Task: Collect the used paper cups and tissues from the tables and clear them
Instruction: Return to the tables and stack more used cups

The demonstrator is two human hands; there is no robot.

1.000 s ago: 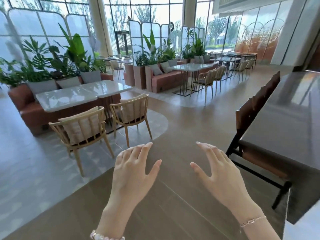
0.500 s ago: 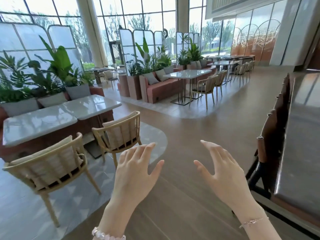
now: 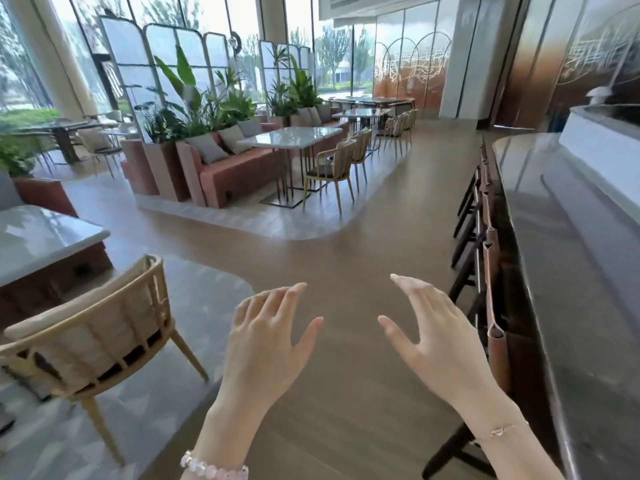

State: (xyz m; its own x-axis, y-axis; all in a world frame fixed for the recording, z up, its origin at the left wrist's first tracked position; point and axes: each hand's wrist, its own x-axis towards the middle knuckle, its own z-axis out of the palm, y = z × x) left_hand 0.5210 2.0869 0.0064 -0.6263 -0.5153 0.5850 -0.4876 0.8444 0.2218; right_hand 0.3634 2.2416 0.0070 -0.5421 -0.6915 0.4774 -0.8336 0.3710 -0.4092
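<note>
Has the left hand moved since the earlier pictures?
Yes. The left hand went forward with the person: the chair, which was ahead of it earlier, is now beside it on its left.

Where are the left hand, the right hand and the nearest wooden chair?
left hand [image 3: 266, 344]: head view, back of the hand.
right hand [image 3: 438, 342]: head view, back of the hand.
wooden chair [image 3: 104, 337]: head view, its curved backrest.
</note>
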